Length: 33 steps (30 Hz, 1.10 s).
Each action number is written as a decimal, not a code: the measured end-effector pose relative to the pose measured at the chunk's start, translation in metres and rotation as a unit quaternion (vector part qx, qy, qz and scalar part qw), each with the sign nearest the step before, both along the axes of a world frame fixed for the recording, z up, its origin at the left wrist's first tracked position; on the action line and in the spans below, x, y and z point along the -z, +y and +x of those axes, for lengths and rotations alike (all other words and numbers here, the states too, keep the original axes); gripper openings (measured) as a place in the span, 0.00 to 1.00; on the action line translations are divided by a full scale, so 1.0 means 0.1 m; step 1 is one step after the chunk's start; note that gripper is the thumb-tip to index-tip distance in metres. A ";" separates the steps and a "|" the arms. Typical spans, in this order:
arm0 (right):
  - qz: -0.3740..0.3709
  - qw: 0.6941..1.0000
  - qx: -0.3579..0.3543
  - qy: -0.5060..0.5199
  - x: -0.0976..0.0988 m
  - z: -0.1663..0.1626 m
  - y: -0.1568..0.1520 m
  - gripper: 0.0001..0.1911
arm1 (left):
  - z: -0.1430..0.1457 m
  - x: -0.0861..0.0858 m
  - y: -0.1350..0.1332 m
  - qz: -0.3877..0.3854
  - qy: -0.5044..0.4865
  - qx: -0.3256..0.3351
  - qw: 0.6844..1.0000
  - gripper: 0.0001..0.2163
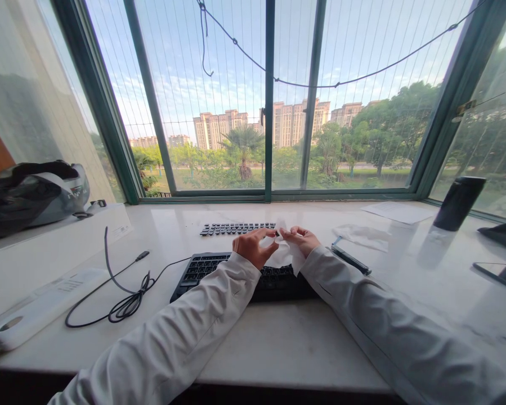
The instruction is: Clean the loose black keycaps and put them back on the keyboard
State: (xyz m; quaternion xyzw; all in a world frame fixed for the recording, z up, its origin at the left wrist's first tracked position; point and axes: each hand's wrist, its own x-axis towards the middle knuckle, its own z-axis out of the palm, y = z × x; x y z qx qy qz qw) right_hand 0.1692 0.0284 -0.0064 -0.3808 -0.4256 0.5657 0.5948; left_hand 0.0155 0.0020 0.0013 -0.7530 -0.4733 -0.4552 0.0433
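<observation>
Above the black keyboard (204,269), my left hand (253,247) pinches a small black keycap (277,233) between thumb and fingertips. My right hand (305,241) is closed on a white tissue (283,256), which hangs down between the hands and touches the keycap's area. Sleeves and hands cover much of the keyboard's middle and right part. Just behind it, loose black keycaps (229,229) lie in rows on the white sill. To the right of my right hand rests a dark slim tool (350,260), its exact kind unclear.
A coiled black cable (130,301) lies left of the keyboard, near a white box (37,256) with a dark bag (33,194) on it. At right are a crumpled clear wrapper (362,237), paper (398,212), a black cup (459,203) and a phone (501,274). Windows stand behind.
</observation>
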 end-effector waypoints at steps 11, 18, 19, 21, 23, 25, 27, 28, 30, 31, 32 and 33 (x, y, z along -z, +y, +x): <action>0.008 0.997 -0.080 0.018 -0.02 -0.01 0.02 0.24 | 0.01 -0.04 -0.06 -0.005 0.007 -0.047 0.999 0.12; 0.009 0.997 -0.073 -0.022 -0.01 0.00 0.01 0.25 | -0.03 0.00 -0.01 -0.017 0.037 -0.036 0.999 0.15; 0.009 0.997 -0.067 -0.026 -0.01 0.00 0.00 0.25 | -0.03 0.01 0.00 -0.018 0.038 -0.036 0.998 0.15; 0.013 0.998 -0.055 -0.024 -0.02 -0.01 -0.02 0.25 | -0.03 0.02 0.01 -0.016 0.040 -0.030 0.999 0.14; 0.016 0.999 -0.048 -0.019 -0.04 -0.03 -0.05 0.26 | -0.03 0.03 0.02 -0.011 0.041 -0.019 0.999 0.14; 0.014 0.999 -0.044 -0.018 -0.05 -0.03 -0.06 0.27 | -0.03 0.04 0.03 -0.009 0.037 -0.012 0.999 0.13; 0.011 0.999 -0.036 -0.024 -0.05 -0.03 -0.07 0.27 | -0.04 0.04 0.04 -0.012 0.037 -0.007 0.999 0.13; 0.010 0.999 -0.030 -0.025 -0.05 -0.03 -0.07 0.28 | -0.04 0.04 0.04 -0.015 0.039 -0.004 0.999 0.14; 0.008 0.999 -0.019 -0.027 -0.04 -0.03 -0.06 0.28 | -0.03 0.03 0.04 -0.020 0.045 -0.001 0.999 0.16; 0.008 1.000 -0.013 -0.026 -0.02 -0.02 -0.05 0.28 | -0.03 0.03 0.03 -0.021 0.048 0.000 0.999 0.16; 0.009 1.000 -0.008 -0.027 -0.01 -0.02 -0.04 0.29 | -0.03 0.03 0.03 -0.022 0.050 -0.001 0.999 0.15; 0.010 1.000 -0.003 -0.028 0.00 -0.02 -0.03 0.29 | -0.04 0.03 0.02 -0.021 0.049 -0.002 0.999 0.15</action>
